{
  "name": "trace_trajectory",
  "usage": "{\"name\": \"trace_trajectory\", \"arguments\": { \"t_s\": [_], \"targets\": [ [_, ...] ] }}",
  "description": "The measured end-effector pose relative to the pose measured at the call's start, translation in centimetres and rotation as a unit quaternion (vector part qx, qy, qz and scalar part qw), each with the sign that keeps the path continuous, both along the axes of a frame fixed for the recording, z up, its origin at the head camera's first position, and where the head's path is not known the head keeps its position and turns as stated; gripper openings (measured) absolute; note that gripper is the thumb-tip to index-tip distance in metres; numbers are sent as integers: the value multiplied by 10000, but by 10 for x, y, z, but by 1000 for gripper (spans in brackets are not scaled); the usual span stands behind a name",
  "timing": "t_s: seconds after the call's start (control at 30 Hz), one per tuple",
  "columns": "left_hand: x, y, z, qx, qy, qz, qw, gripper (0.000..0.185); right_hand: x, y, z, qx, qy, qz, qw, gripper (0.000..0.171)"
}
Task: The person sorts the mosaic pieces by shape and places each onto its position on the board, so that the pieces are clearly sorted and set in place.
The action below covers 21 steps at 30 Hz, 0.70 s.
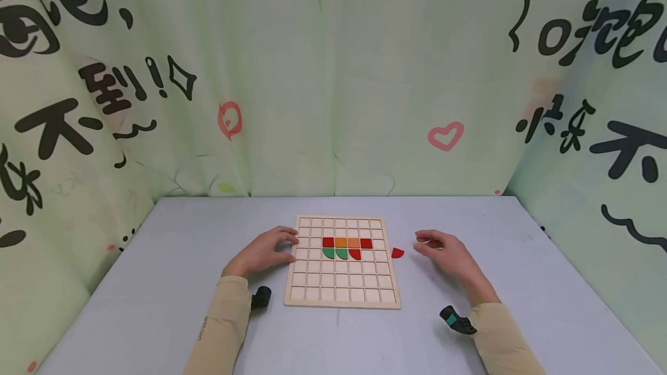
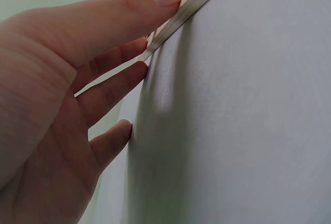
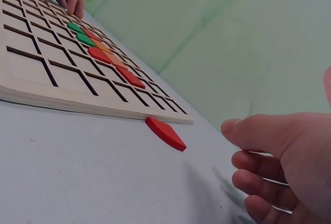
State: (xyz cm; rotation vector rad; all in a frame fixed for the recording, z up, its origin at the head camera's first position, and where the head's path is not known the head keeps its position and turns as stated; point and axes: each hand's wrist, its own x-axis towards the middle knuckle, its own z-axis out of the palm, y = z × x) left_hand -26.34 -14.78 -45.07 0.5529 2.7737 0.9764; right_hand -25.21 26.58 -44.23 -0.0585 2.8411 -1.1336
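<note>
Head view: the left hand (image 1: 266, 252) steadies the wooden grid board (image 1: 342, 294); keep it there. Left wrist view: relaxed fingers (image 2: 124, 76) touch the board's edge. Right wrist view: the right hand (image 3: 289, 167), fingers loosely spread and empty, nears the red quarter-circle piece (image 3: 165, 133) on the tabletop (image 3: 77, 172); pinch its edges.

bare table (image 1: 208, 247) around grid board (image 1: 342, 294), red piece (image 1: 398, 253) beside it

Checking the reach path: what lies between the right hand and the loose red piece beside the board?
Only bare table separates the right hand from the red piece, per the right wrist view.
</note>
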Motion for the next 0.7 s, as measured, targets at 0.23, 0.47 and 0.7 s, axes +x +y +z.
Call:
{"name": "trace_trajectory", "arguments": {
  "t_s": [0.23, 0.47, 0.7],
  "targets": [
    [0, 0, 0, -1, 29, -2, 10000, 35, 0, -6, -6, 317, 209, 298, 9988, 48],
    [-1, 0, 0, 11, 37, -16, 10000, 36, 0, -16, -8, 410, 456, 377, 9974, 42],
    [-1, 0, -2, 8, 14, 1, 10000, 36, 2, -27, -8, 469, 346, 378, 9976, 39]
  ]
}}
